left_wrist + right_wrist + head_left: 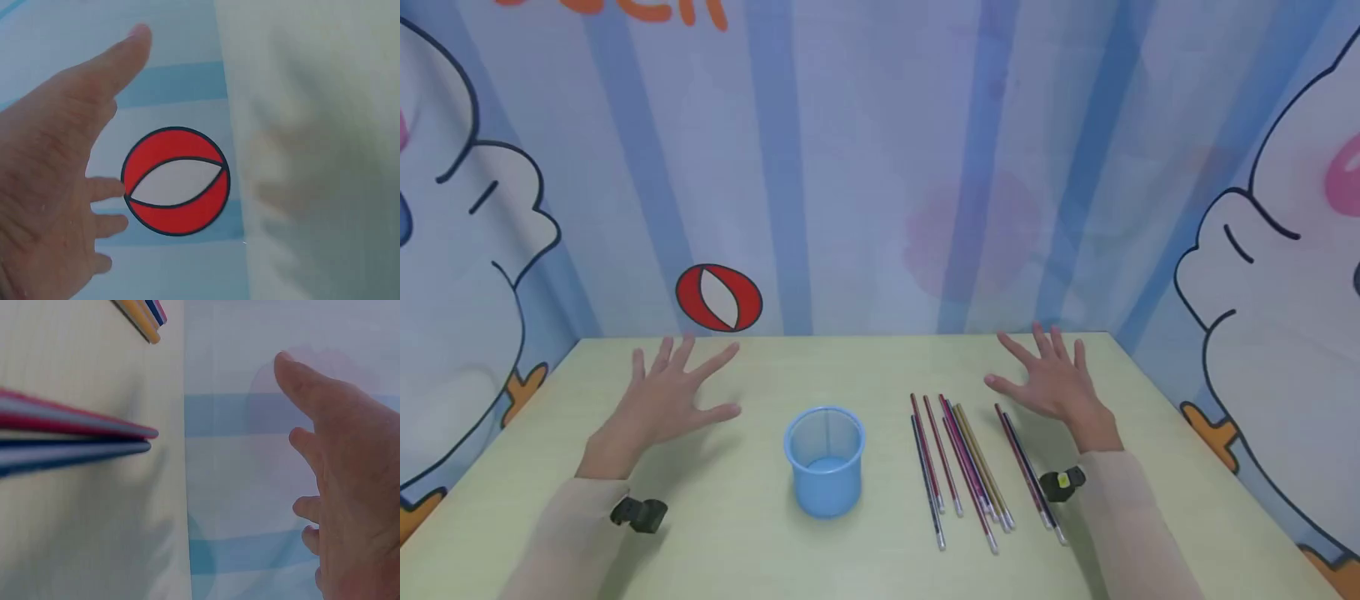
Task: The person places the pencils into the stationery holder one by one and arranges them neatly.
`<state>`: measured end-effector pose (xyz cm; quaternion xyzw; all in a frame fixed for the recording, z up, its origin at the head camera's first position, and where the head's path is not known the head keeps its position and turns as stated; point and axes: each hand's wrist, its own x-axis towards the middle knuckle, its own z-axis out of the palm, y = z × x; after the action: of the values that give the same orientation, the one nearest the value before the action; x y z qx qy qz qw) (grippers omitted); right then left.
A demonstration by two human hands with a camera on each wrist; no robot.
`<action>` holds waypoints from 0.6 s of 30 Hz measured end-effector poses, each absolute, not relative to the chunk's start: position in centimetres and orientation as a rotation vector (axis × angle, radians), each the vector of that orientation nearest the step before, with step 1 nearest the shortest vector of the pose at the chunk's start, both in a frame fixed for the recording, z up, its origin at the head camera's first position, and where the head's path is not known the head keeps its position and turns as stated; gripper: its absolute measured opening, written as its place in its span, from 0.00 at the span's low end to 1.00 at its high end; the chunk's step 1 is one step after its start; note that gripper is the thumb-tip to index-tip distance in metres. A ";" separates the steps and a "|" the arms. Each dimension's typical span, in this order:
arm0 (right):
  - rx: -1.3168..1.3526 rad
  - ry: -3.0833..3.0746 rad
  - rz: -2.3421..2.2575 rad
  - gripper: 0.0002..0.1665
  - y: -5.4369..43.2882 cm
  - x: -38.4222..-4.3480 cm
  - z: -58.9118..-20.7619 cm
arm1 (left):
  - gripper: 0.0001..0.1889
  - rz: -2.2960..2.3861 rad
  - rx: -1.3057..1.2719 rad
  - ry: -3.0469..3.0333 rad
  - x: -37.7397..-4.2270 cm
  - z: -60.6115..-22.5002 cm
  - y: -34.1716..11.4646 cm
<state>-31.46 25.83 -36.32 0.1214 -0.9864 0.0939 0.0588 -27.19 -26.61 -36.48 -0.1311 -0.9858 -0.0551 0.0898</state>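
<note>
My left hand [670, 400] is held over the left side of the table with its fingers spread and nothing in it. On the right, my right hand [1052, 379] is spread the same way, also holding nothing. A blue plastic cup [827, 492] stands upright between the hands, and its inside looks bare. Several pencils [976, 467] in dark red, purple, gold and dark blue lie in a loose group right of the cup. Two more, a red pencil [75, 415] and a dark blue pencil [69, 456], lie side by side close below the right hand.
The pale yellow table [737, 550] ends at a blue striped cloth backdrop [880, 167] just beyond the fingertips. Printed on the cloth are a red and white ball [175, 222] and large white cartoon figures at both sides.
</note>
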 end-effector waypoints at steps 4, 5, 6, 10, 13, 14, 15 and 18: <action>0.391 -3.003 0.291 0.49 24.6 -31.8 -36.0 | 0.47 -0.156 -0.509 -2.912 -27.7 -35.5 -25.1; 0.396 -3.004 0.297 0.48 24.3 -31.8 -35.7 | 0.47 -0.156 -0.532 -2.907 -27.8 -35.1 -24.5; 0.406 -3.003 0.300 0.46 23.9 -31.9 -35.5 | 0.46 -0.166 -0.552 -2.904 -27.9 -34.7 -23.9; 0.484 -3.004 0.380 0.39 21.8 -32.1 -34.1 | 0.42 -0.225 -0.636 -2.919 -28.0 -32.8 -21.7; 0.568 -3.024 0.536 0.34 20.1 -32.5 -33.0 | 0.37 -0.355 -0.732 -2.958 -28.0 -31.6 -20.5; 0.595 -3.038 0.598 0.33 19.5 -32.6 -32.8 | 0.36 -0.409 -0.770 -2.979 -28.0 -31.2 -20.3; 0.627 -3.053 0.660 0.31 19.0 -32.8 -32.7 | 0.35 -0.461 -0.813 -3.000 -27.9 -30.9 -20.0; 0.727 -3.101 0.753 0.25 17.8 -33.2 -32.7 | 0.34 -0.623 -0.933 -3.053 -27.6 -30.2 -19.1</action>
<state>-33.16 17.77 -32.68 0.2215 -0.9455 0.2296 -0.0655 -27.56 -19.09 -30.21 -0.2863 -0.9372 -0.1914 -0.0556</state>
